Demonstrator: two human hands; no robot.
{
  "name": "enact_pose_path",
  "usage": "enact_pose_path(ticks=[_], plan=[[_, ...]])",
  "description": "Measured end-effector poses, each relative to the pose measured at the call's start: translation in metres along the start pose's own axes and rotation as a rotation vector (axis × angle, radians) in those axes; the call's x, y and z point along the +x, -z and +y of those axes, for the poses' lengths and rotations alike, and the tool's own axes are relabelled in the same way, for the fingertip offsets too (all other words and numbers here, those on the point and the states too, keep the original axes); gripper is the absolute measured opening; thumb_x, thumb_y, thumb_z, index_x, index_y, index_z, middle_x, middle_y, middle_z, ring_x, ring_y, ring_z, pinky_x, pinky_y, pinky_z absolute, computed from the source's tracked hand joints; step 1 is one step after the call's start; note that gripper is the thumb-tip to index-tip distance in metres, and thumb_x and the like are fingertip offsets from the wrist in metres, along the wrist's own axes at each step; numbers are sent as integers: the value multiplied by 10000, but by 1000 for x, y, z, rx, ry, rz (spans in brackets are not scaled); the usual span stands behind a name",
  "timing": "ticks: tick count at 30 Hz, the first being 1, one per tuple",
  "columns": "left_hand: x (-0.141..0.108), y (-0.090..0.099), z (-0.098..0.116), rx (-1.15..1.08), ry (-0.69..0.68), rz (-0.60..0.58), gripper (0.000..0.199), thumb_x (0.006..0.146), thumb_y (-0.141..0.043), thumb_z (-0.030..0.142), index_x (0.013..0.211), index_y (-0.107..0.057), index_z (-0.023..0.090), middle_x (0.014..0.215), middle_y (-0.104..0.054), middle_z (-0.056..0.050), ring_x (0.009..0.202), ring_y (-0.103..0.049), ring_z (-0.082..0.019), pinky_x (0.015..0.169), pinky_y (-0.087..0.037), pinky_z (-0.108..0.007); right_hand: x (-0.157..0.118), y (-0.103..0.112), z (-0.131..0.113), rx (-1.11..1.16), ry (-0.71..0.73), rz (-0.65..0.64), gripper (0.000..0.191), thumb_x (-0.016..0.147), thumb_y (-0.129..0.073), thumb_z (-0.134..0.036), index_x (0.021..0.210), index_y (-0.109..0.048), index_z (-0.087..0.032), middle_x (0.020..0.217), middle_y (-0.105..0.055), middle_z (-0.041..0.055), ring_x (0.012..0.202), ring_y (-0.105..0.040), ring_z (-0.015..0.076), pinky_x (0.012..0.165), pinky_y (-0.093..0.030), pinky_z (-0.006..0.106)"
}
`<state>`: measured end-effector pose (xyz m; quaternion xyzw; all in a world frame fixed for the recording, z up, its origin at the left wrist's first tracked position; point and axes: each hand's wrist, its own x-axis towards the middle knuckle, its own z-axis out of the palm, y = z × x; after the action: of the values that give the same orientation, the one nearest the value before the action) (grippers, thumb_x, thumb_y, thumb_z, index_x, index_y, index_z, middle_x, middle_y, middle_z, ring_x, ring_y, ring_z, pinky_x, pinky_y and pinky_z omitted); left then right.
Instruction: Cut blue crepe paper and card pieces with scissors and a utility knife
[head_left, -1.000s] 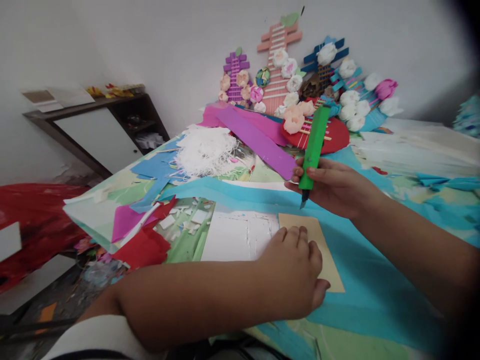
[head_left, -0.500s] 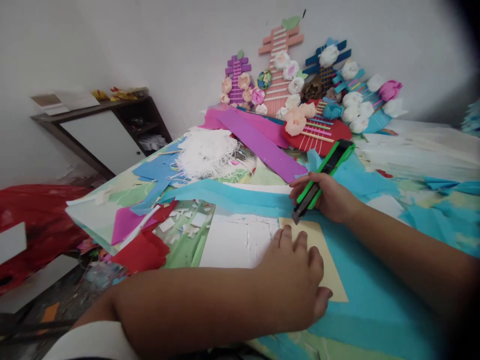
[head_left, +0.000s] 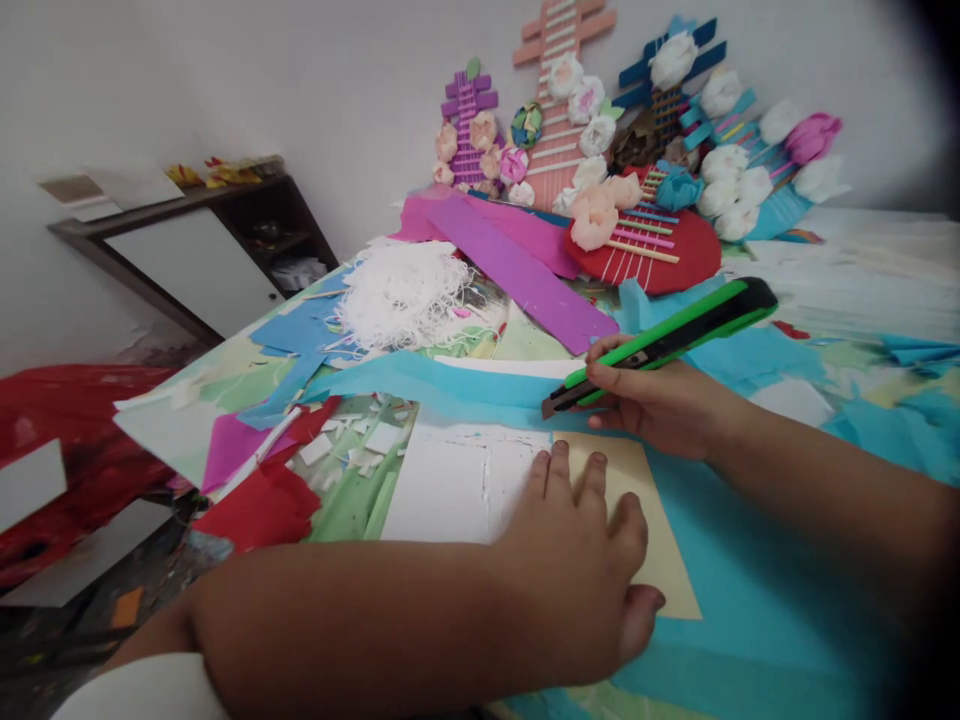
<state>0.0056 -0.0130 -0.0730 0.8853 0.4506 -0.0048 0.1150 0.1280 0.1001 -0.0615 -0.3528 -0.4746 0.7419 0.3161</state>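
Note:
My left hand (head_left: 581, 565) lies flat with its fingers spread, over the seam between a white sheet (head_left: 442, 485) and a cream sheet (head_left: 667, 545). Cut lines run across the white sheet's upper part and down its middle. In my right hand (head_left: 652, 405) is a green and black utility knife (head_left: 667, 335). Its blade points down and left, close to the white sheet's top edge beside the blue paper (head_left: 487, 390); whether it touches cannot be made out.
White shredded strands (head_left: 405, 295) and a purple strip (head_left: 525, 270) lie behind the sheets. Red paper (head_left: 262, 500) and white scraps (head_left: 382, 437) are at the left. Guitar-shaped crafts with paper flowers (head_left: 559, 130) lean on the wall.
The knife has tilted lower, and its blade has moved left and up to the white sheet's top edge. My left hand stays nearly in place. The view has shifted slightly.

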Motion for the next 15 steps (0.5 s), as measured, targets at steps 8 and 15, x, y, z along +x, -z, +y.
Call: enact_pose_path(ticks=[8,15], plan=[[-1,-2,-2,16,-9,41,584,801,-348,480,1262,-370,122,1325,-263,-244,1205,-108,-465,932,-173,-565,-2,0,10,113,-57,47,177,787,-475,-319,935,-436,-231,747,-665,40,793,-635,194,658,-516,350],[0,-3,-3,30,-15,44,579,811,-332,480,1265,-361,122,1332,-241,-247,1205,-108,-467,929,-184,-562,-4,5,19,36,116,111,334,627,-649,-188,806,-374,-250,736,-636,-46,744,-638,175,610,-514,287]])
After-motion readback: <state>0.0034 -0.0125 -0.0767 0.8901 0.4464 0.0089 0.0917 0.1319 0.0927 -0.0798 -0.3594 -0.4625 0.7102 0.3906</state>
